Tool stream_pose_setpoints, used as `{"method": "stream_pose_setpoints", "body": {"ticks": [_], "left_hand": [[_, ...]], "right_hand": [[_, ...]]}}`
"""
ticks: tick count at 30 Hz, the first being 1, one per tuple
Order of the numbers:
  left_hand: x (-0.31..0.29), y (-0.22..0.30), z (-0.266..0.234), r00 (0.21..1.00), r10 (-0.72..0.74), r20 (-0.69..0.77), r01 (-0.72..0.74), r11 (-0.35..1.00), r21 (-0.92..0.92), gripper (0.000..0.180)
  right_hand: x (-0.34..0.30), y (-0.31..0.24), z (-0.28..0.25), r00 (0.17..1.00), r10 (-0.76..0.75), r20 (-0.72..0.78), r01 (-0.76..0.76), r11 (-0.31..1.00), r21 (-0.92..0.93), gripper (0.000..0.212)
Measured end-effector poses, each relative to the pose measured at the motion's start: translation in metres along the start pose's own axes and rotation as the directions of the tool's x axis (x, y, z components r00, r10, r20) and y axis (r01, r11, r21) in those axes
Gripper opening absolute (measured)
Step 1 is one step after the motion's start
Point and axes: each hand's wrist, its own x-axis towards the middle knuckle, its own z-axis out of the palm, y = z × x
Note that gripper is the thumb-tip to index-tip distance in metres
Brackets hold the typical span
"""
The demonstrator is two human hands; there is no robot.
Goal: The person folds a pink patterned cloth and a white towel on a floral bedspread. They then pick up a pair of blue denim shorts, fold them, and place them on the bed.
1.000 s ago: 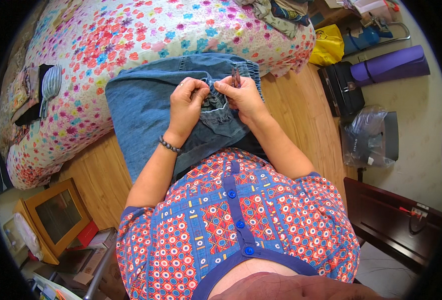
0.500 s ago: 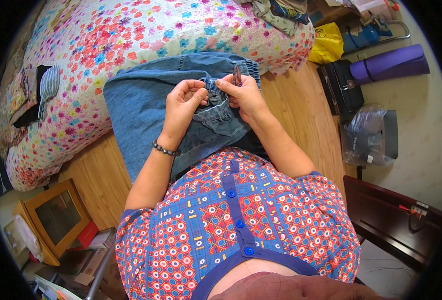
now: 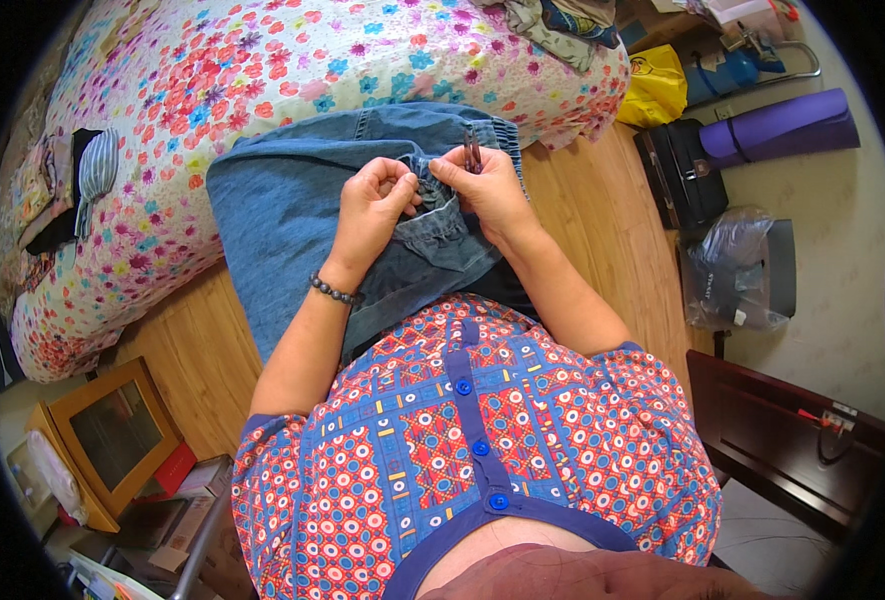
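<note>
A blue denim garment [image 3: 282, 210] with a gathered elastic edge lies over my lap and reaches to the bed. My left hand [image 3: 374, 205], with a dark bead bracelet on its wrist, is closed in a pinch beside a turned-up part of the denim. What sits between its fingertips is too small to make out. My right hand [image 3: 492, 195] is closed, its thumb pressing on the denim close to the left fingertips. A slim dark two-pronged tool [image 3: 473, 150] sticks up from the right fingers; its lower end is hidden.
Ahead is a bed with a flowered cover [image 3: 292, 60], with folded clothes [image 3: 67, 190] at its left. On the right are a yellow bag [image 3: 654, 85], a black case [image 3: 684, 175], a rolled purple mat [image 3: 782, 130] and a dark wooden panel [image 3: 762, 420]. A wooden cabinet [image 3: 112, 435] stands at lower left.
My left hand has shifted slightly right, nearer the right hand, and its fingers have curled closer together. My right hand and the dark tool have barely moved.
</note>
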Motion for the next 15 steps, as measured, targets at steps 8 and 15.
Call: {"method": "stream_pose_setpoints", "body": {"ticks": [8,15], "left_hand": [[-0.003,0.004,0.000,1.000,-0.029,0.009,0.030,0.995,-0.097,0.010],[0.001,0.000,-0.001,0.999,-0.021,0.048,0.016,0.994,0.109,0.009]], "right_hand": [[0.000,0.000,-0.002,1.000,0.006,-0.011,-0.006,1.000,0.010,0.013],[-0.001,0.000,0.002,1.000,-0.028,0.000,0.028,1.000,0.003,0.012]]}}
